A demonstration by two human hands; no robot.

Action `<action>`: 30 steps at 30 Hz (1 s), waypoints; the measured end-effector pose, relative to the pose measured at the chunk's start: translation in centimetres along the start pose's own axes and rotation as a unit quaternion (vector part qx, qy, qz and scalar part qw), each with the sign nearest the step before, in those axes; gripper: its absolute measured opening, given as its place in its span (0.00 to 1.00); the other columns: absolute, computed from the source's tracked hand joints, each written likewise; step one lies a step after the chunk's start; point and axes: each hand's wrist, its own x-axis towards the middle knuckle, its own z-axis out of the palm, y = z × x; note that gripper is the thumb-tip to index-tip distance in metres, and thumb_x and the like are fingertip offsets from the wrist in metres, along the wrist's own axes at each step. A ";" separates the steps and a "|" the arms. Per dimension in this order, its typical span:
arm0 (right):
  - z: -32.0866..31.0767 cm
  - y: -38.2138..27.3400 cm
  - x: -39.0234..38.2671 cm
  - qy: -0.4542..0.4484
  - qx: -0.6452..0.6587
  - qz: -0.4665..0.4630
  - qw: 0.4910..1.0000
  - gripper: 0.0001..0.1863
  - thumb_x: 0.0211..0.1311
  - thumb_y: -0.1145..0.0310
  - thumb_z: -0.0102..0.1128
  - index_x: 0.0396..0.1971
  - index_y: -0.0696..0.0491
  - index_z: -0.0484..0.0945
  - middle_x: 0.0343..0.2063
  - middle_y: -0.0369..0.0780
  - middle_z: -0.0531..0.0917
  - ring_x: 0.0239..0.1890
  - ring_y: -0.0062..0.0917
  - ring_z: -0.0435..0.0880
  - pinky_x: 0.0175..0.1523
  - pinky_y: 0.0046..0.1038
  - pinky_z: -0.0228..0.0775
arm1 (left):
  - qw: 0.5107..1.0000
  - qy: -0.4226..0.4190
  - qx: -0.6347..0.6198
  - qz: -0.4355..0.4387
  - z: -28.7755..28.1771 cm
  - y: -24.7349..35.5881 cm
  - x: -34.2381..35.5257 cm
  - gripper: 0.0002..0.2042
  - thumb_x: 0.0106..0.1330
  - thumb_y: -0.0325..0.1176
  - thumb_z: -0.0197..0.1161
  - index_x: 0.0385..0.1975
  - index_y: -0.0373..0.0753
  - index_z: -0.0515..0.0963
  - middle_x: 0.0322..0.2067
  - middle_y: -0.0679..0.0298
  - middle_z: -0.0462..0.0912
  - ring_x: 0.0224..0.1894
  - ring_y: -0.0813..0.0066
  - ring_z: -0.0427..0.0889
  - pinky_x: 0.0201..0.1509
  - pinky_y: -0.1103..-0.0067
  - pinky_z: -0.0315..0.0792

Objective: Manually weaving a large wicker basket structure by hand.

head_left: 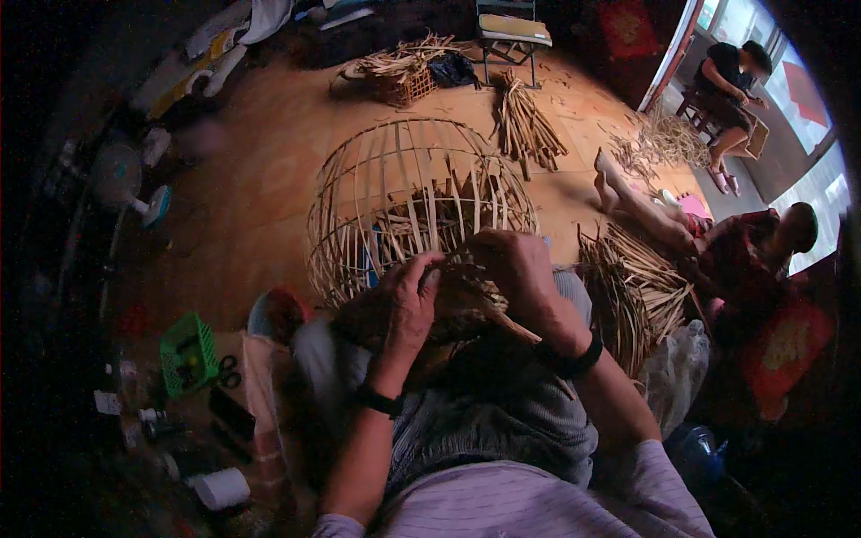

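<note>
A large round basket frame (395,152) of thin, pale strips stands in front of my lap, its bars wide apart. Short brown strips (430,211) crowd its lower inside. At the near side of the frame, my left hand (411,300) is closed, thumb against fingers, pinching a strip. Close beside it on the right, my right hand (520,273) is curled shut at the woven part, and its fingers hide most of what they grip. A loose strip (511,325) sticks out below my right hand toward the wrist. Dark bands circle both wrists.
Bundles of dry strips lie right (641,287) and ahead (525,121). Farther off are a strip-filled crate (408,88) and a folding chair (513,31). Two people sit at right. Left are a green basket (188,354), scissors (230,371) and a white roll (222,490).
</note>
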 end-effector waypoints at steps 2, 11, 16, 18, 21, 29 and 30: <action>0.0 -0.6 -1.4 0.023 -0.087 -0.038 0.995 0.10 0.59 0.69 0.66 0.40 0.52 0.86 0.30 0.47 0.88 0.31 0.46 0.87 0.36 0.40 0.79 | 1.000 -0.001 -0.016 -0.007 0.0 -0.2 -0.1 0.11 0.76 0.30 0.60 0.53 0.36 0.79 0.50 0.54 0.86 0.56 0.54 0.83 0.64 0.66 0.73; 0.2 -0.8 -4.8 -0.008 -0.220 0.004 0.976 0.22 0.58 0.68 0.63 0.54 0.50 0.83 0.51 0.48 0.80 0.53 0.45 0.82 0.50 0.41 0.80 | 0.997 -0.045 0.047 0.039 -1.7 1.4 0.3 0.14 0.70 0.30 0.66 0.54 0.39 0.80 0.49 0.55 0.86 0.53 0.52 0.84 0.61 0.64 0.74; 1.9 1.9 -4.8 -0.073 -0.228 -0.052 0.970 0.29 0.61 0.68 0.59 0.64 0.52 0.75 0.57 0.49 0.75 0.60 0.46 0.76 0.60 0.44 0.76 | 0.995 -0.076 0.063 0.033 -2.0 1.4 0.3 0.21 0.63 0.28 0.71 0.57 0.40 0.79 0.52 0.54 0.85 0.57 0.49 0.82 0.63 0.62 0.73; 1.8 2.0 -5.0 -0.068 -0.214 -0.082 0.971 0.29 0.63 0.69 0.56 0.65 0.56 0.72 0.55 0.50 0.75 0.58 0.47 0.77 0.59 0.45 0.76 | 0.994 -0.082 0.065 0.035 -1.9 1.5 0.4 0.23 0.61 0.26 0.72 0.58 0.41 0.78 0.54 0.55 0.85 0.58 0.48 0.80 0.64 0.62 0.73; 0.9 1.6 -4.5 -0.078 -0.187 -0.091 0.975 0.26 0.68 0.69 0.55 0.65 0.60 0.70 0.52 0.51 0.78 0.51 0.50 0.81 0.52 0.46 0.78 | 0.993 -0.078 0.073 0.047 -1.7 1.9 0.4 0.27 0.56 0.24 0.74 0.58 0.42 0.77 0.53 0.56 0.84 0.56 0.49 0.81 0.63 0.62 0.72; -1.4 -0.4 -2.0 -0.124 -0.057 -0.120 0.983 0.25 0.64 0.59 0.71 0.53 0.56 0.72 0.42 0.50 0.83 0.40 0.54 0.85 0.42 0.45 0.79 | 0.996 -0.021 0.086 0.000 -1.1 -0.2 -1.1 0.30 0.51 0.24 0.80 0.55 0.41 0.75 0.48 0.53 0.82 0.53 0.49 0.81 0.57 0.63 0.76; -1.3 -0.4 -2.2 -0.119 -0.047 -0.111 0.986 0.24 0.64 0.59 0.71 0.53 0.57 0.73 0.40 0.51 0.83 0.40 0.54 0.85 0.42 0.45 0.79 | 0.993 -0.028 0.110 -0.008 -1.3 0.2 -1.4 0.30 0.51 0.25 0.80 0.55 0.41 0.75 0.48 0.53 0.82 0.53 0.50 0.81 0.57 0.63 0.76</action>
